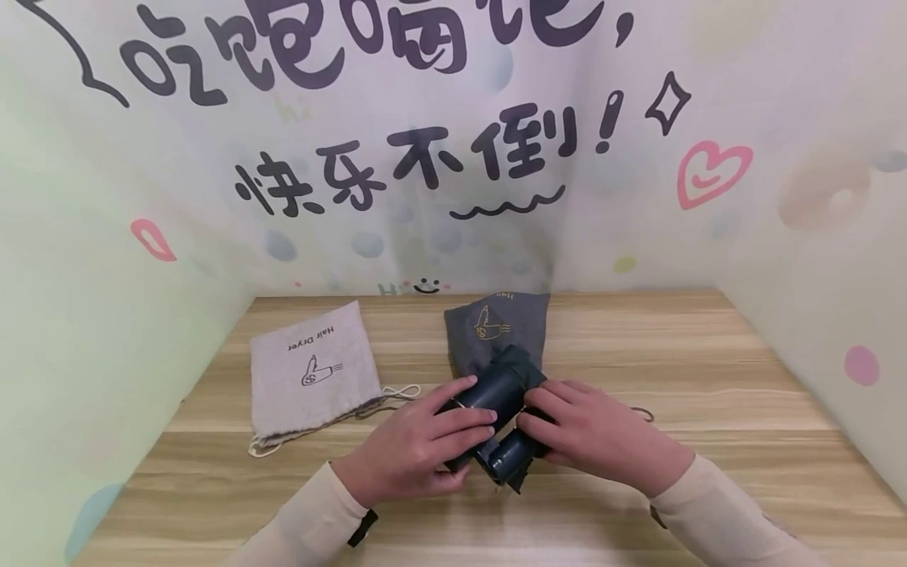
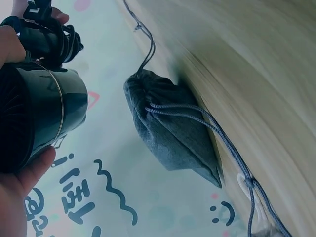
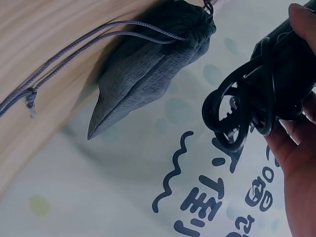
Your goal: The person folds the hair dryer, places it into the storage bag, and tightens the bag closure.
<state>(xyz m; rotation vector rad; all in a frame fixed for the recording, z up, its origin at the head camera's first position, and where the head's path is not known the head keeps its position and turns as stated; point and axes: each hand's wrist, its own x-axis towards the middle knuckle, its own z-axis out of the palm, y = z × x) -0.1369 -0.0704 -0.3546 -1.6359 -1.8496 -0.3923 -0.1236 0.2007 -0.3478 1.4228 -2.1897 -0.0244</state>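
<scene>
Both hands hold a dark blue hair dryer (image 1: 489, 398) above the table. My left hand (image 1: 418, 445) grips its barrel, fingers over the top and thumb on the near side. My right hand (image 1: 602, 433) holds the handle, which lies folded alongside the barrel. In the right wrist view a looped black cord (image 3: 239, 111) hangs bunched at the handle. Just beyond the dryer sits a dark grey drawstring pouch (image 1: 489, 339) with a yellow dryer print. The left wrist view shows its gathered neck and drawstrings (image 2: 197, 116).
A pale drawstring pouch (image 1: 312, 366) printed "Hair Dryer" lies flat on the left of the wooden table (image 1: 659, 339), its white cord (image 1: 265, 450) at the near corner. Printed cloth walls (image 1: 425, 236) close off the back and both sides.
</scene>
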